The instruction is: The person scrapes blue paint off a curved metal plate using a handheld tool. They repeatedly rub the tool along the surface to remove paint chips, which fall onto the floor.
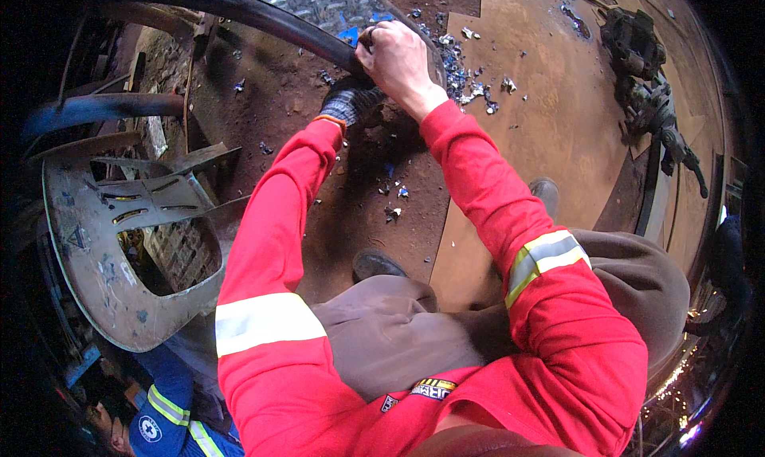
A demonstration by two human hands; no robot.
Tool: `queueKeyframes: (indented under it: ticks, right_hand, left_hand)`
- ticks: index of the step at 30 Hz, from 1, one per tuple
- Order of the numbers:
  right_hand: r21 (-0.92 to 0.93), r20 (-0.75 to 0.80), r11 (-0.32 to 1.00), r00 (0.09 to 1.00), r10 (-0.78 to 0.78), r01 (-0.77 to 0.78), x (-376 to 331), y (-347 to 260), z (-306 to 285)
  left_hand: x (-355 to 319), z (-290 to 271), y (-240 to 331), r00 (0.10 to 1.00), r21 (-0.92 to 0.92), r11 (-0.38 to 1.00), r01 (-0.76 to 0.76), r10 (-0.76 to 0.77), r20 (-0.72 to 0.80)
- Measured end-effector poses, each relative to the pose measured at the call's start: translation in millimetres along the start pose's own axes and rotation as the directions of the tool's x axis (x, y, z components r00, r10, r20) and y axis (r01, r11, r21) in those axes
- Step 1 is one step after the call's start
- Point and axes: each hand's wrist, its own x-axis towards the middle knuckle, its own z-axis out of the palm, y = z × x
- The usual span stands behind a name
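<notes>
A dark, curved metal tube [263,19] runs from the upper left to the end of a checkered metal plate [307,1]. At the tube's right end my bare right hand [396,62] is closed in a fist-like grip. What its fingers hold is hidden; a small dark bit shows at the knuckles. Just below it, my left hand [351,102], in a grey knit glove with an orange cuff, reaches beneath the tube. Its fingers are lost in shadow. Scraps of blue film or paint [348,36] cling to the plate's edge beside my right hand.
Blue and white flakes [456,70] litter the brown ground and a rusty sheet [518,138]. A large cut metal plate [88,258] stands at left, near a blue tube [103,110]. Dark machinery [649,98] lies right. A person in blue [163,409] is lower left; sparks [677,377] fly lower right.
</notes>
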Motion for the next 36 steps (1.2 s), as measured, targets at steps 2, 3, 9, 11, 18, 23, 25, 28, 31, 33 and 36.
queueKeyframes:
  ticks: [2,3,9,11,18,23,25,28,31,33,36]
  right_hand:
    - [-0.01,0.047,1.0,0.999,0.0,0.001,4,-3,0]
    - [-0.015,0.071,1.0,0.997,0.0,0.001,6,-4,0]
    - [-0.057,0.137,0.998,0.99,0.011,-0.003,11,1,5]
    - [-0.056,0.121,0.998,0.993,0.01,-0.003,12,1,6]
    - [0.15,0.122,0.981,0.987,0.106,-0.124,12,-17,7]
    - [0.277,0.005,0.961,1.0,0.0,-0.001,17,-2,3]
    - [0.257,0.102,0.966,0.995,-0.022,-0.005,20,0,-2]
    - [0.3,0.069,0.952,0.994,-0.082,0.058,26,9,3]
    - [0.303,0.088,0.95,0.99,-0.106,0.075,30,17,4]
    - [0.285,0.094,0.951,0.984,-0.15,0.118,31,18,2]
    - [0.281,0.074,0.935,0.967,-0.245,0.215,36,13,-1]
  left_hand:
    - [-1,1,-3,0.994,-0.102,0.99,0.102,-0.096,0.059]
    - [-1,2,-5,0.993,-0.101,0.99,0.103,-0.097,0.069]
    - [1,2,-1,0.99,0.154,0.978,-0.138,0.141,-0.01]
    - [3,6,-6,0.975,0.277,0.938,-0.21,0.22,-0.005]
    - [15,32,-30,0.982,0.231,0.959,-0.166,0.181,-0.046]
    - [4,16,-18,0.958,0.169,0.958,-0.233,0.256,-0.13]
    - [5,16,-20,0.991,0.031,0.995,-0.096,0.099,-0.09]
    - [8,12,-14,0.997,-0.144,0.988,0.064,-0.069,-0.032]
    - [3,11,-8,0.988,-0.289,0.947,0.139,-0.154,-0.03]
    - [0,10,-6,0.98,-0.31,0.937,0.16,-0.189,-0.064]
    - [-2,15,-14,0.98,-0.335,0.937,0.103,-0.152,-0.125]
